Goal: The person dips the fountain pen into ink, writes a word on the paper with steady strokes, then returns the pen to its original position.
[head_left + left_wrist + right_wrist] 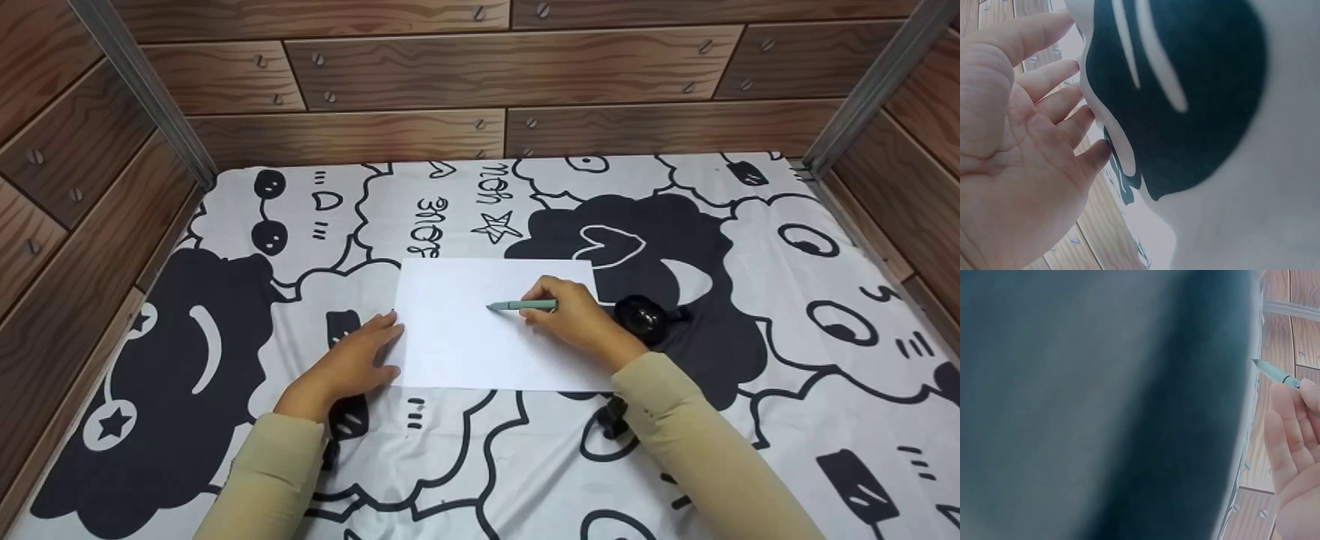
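The pen (536, 305) is held in a pinch by the right hand (577, 315), its tip aimed near the middle of the sheet of paper (457, 345); whether the paper is touched by the tip cannot be told. The sheet is laid on the patterned cloth (795, 480), and its left edge is touched by the left hand (349, 367), whose fingers are spread and wrapped around nothing. For neat strokes, the sheet is probably best pressed flat at that edge, so that slipping is prevented, and the pen guided lightly, since a line could be made to jump by any folds underneath. By count, one pen, one sheet, one cloth and two hands are seen; farther back, two metal posts (142, 90) are set at the corners of three wood-patterned walls (390, 67).
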Motion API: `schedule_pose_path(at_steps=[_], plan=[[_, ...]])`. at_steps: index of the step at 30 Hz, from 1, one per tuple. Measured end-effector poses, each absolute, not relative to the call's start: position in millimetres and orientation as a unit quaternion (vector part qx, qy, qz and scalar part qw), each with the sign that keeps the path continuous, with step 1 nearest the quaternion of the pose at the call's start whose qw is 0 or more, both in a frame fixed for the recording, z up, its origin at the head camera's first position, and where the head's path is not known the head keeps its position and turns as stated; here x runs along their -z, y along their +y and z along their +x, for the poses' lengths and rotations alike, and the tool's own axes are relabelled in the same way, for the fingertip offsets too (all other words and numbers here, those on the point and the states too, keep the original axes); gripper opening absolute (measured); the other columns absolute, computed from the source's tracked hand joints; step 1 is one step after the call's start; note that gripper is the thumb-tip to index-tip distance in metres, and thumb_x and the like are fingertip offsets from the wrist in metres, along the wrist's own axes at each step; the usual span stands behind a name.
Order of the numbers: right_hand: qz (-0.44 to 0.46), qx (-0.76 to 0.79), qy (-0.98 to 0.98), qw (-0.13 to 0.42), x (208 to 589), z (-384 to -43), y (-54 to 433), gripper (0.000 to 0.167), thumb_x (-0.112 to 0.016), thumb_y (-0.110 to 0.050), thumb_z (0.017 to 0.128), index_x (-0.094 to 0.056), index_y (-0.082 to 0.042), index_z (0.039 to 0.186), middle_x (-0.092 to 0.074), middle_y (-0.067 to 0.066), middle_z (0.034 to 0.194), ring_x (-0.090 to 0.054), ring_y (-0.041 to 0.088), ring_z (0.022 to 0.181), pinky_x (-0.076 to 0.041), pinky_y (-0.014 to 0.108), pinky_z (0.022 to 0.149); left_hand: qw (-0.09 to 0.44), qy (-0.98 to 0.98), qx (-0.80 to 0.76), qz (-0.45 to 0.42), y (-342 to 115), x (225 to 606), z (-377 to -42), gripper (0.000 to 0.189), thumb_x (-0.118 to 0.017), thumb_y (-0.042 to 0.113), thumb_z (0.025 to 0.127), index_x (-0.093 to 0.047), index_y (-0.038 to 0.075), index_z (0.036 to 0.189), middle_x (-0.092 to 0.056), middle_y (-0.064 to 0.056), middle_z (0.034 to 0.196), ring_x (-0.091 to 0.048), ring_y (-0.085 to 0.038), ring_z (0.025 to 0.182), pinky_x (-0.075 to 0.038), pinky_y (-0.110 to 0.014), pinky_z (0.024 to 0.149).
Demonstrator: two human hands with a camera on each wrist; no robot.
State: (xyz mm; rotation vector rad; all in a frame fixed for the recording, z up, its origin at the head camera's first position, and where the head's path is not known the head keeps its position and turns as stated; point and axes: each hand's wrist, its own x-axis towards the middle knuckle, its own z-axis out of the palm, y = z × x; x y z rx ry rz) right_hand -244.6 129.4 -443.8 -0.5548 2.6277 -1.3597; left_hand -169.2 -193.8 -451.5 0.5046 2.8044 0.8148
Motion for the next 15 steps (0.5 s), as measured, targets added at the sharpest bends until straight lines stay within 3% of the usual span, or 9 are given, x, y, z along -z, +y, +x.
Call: schedule_pose_path(at_steps=[15], plan=[[-0.194,0.421,0.885,0.049,442.9,-242.1,129.6,0.009,-0.071,-0.012,0.085,-0.065,-0.009,0.089,-0.067,-0.003,0.078,-0.06,0.012,0.072,-0.05,0.027,0.067,0.09,0.944,-0.267,0.171,-195.4,453.9,-170.6,0.059,-0.068,0.008,0.084,-0.046,-0.007,0.136,-0.034,-0.022,0.148,-0.025,-0.039,0.138,-0.023,-0.05,0.111]])
